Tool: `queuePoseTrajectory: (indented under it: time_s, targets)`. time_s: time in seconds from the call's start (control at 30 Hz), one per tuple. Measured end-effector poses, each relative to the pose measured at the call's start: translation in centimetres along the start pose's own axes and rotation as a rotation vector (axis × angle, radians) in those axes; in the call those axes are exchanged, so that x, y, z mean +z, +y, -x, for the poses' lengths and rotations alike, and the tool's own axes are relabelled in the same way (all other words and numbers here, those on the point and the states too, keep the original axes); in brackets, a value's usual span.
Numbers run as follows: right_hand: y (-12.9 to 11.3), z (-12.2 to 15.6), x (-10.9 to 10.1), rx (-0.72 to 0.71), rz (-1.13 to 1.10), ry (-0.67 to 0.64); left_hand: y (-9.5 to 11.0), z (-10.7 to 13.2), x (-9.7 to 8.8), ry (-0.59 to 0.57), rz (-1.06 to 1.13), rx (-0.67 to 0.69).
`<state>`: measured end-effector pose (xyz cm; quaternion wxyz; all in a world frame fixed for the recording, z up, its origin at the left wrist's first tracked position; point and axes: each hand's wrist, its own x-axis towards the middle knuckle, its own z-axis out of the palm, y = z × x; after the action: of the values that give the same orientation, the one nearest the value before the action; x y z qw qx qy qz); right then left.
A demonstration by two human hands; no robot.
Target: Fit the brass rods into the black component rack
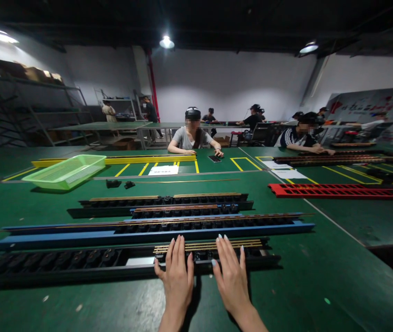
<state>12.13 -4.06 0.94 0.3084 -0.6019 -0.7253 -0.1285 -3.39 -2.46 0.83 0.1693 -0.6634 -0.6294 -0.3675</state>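
My left hand (175,272) and my right hand (230,272) lie side by side, fingers stretched flat, on the nearest long black strip housing (79,263) at the table's front. Their fingertips rest on thin brass rods (203,246) laid along the strip's right half. Neither hand grips anything. Behind it lies a blue housing (79,237) filled with black sockets and rods, then two more black housings (162,202) further back.
A green plastic basket (65,171) stands at the back left, beside a long yellow strip (148,159). A red strip (338,190) lies at the right. Two small black parts (119,184) lie loose. Other people sit working at the table's far side.
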Motion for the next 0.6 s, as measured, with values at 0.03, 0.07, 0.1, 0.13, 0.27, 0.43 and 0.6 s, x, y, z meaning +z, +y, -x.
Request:
queuePoseTrajectory:
  time_s: [0.03,0.07,0.1,0.13,0.27,0.43,0.6]
  targets:
    - [0.10,0.02,0.02,-0.009,0.003,-0.008,0.00,-0.02,-0.04,-0.004,-0.003,0.000]
    - [0.19,0.05,0.03,-0.016,0.004,-0.014,-0.01,-0.04,-0.08,-0.009,-0.005,-0.002]
    - [0.27,0.07,0.05,-0.020,0.004,-0.017,-0.03,-0.08,-0.13,-0.012,-0.008,-0.005]
    - [0.33,0.09,0.06,-0.023,0.004,-0.016,-0.06,-0.12,-0.17,-0.012,-0.012,-0.009]
    - [0.40,0.08,0.09,-0.033,0.014,0.009,-0.32,-0.26,-0.19,-0.011,-0.041,-0.062]
    - [0.35,-0.08,-0.05,-0.048,0.014,0.024,-0.63,-0.23,0.12,-0.005,-0.037,-0.062]
    - [0.24,-0.11,-0.13,-0.026,-0.002,0.027,-0.61,-0.20,0.17,-0.016,-0.025,-0.066]
